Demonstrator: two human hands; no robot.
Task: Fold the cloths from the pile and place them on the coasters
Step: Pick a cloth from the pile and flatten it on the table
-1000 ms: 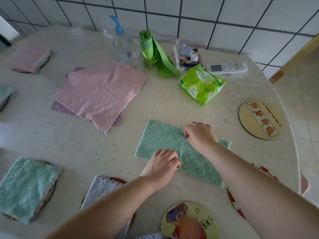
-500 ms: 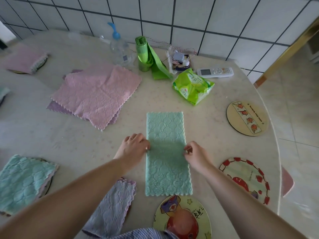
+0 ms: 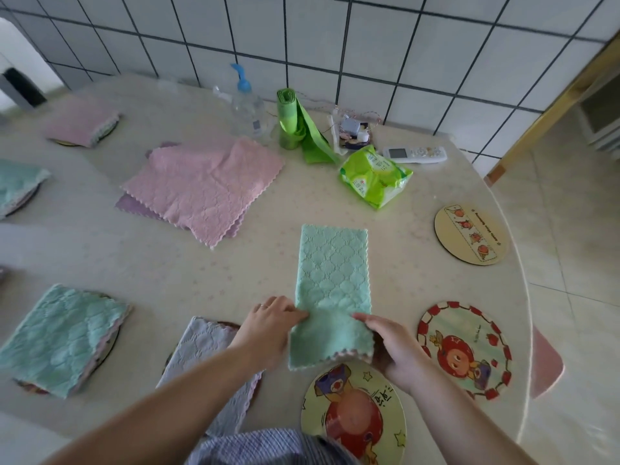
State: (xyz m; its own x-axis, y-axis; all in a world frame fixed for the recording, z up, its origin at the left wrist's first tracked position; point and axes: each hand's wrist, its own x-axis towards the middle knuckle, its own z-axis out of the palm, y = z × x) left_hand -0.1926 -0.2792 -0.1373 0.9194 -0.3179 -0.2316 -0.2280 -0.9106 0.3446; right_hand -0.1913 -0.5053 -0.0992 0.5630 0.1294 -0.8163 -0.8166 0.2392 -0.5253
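A clear spray bottle (image 3: 247,109) with a blue top stands at the far side of the table (image 3: 84,256), by the tiled wall (image 3: 369,45). Just right of it stands a green bag roll (image 3: 291,119), its tail trailing loose. Further right come a small clutter of bits (image 3: 352,130), a white remote (image 3: 415,154) and, nearer, a green packet (image 3: 375,176).

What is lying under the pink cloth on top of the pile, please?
Under the pink cloth a purple cloth shows, only as a strip along the near-left edge and a corner at the back. Its middle is covered, so whether more cloths lie beneath cannot be seen.
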